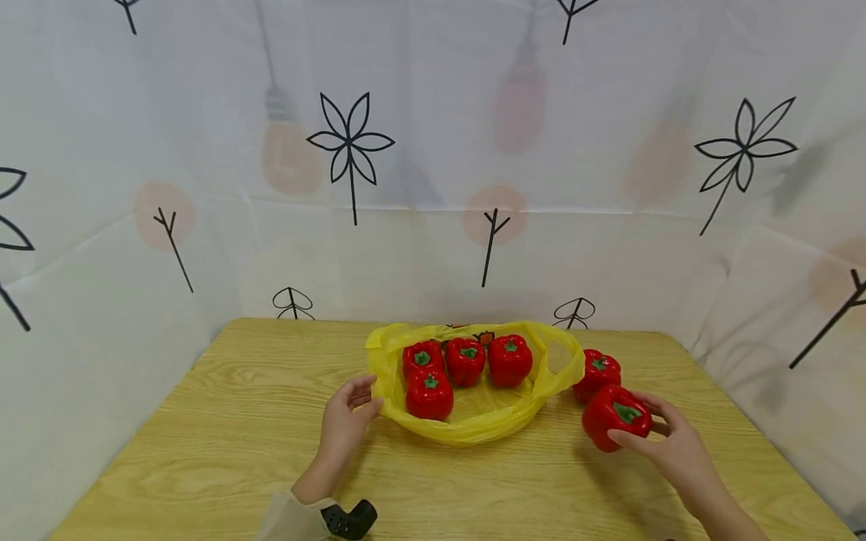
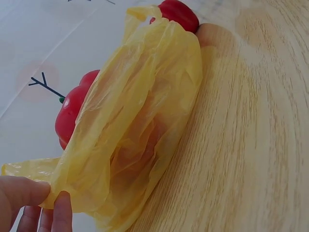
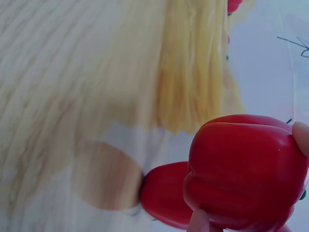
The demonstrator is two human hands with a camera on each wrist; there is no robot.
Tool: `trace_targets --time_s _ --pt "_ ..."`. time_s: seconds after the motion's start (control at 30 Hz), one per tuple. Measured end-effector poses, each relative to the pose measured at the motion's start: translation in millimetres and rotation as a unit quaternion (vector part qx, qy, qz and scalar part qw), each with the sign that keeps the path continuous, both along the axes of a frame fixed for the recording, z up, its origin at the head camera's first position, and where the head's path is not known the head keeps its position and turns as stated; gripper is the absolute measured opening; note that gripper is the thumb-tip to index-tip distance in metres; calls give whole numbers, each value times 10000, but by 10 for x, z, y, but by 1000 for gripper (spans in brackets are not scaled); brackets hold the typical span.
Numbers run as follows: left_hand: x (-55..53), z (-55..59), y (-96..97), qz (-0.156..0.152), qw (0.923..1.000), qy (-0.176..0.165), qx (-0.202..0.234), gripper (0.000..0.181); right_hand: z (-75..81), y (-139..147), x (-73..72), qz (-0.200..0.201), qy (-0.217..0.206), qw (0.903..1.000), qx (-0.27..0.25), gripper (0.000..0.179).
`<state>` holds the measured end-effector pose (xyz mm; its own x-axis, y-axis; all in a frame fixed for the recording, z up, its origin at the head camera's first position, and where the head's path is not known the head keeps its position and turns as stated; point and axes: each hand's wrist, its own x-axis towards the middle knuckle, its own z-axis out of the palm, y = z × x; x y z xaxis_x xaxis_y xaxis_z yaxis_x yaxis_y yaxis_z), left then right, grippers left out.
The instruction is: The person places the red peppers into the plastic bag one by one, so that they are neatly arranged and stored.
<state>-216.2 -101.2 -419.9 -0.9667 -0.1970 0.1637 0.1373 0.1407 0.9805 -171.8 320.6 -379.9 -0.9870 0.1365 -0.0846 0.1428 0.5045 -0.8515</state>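
A yellow plastic bag (image 1: 467,432) lies spread on the table with its mouth wide, and several red bell peppers (image 1: 429,394) with green stems sit inside. My left hand (image 1: 345,424) pinches the bag's left edge between thumb and fingers. In my right hand (image 1: 676,447) is another red bell pepper (image 1: 612,424), gripped from its right side and held above the table. The right wrist view shows this bell pepper (image 3: 246,169) large, with fingertips at its edges. One more bell pepper (image 1: 598,368) stands on the table just right of the bag, partly hidden behind the held one.
The wooden table (image 1: 271,391) ends at a pale cloth backdrop (image 1: 419,248) printed with flowers and bulbs. A loop handle (image 1: 564,361) of the bag sticks out at its right side. A black strapped device (image 1: 348,518) sits at the left wrist.
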Motion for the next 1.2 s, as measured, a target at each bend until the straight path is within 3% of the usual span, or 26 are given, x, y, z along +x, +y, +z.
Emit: trace_targets --time_s 1.2 --pt "-9 -28 15 29 10000 44 -15 33 116 -575 -102 451 621 9963 -385 75"
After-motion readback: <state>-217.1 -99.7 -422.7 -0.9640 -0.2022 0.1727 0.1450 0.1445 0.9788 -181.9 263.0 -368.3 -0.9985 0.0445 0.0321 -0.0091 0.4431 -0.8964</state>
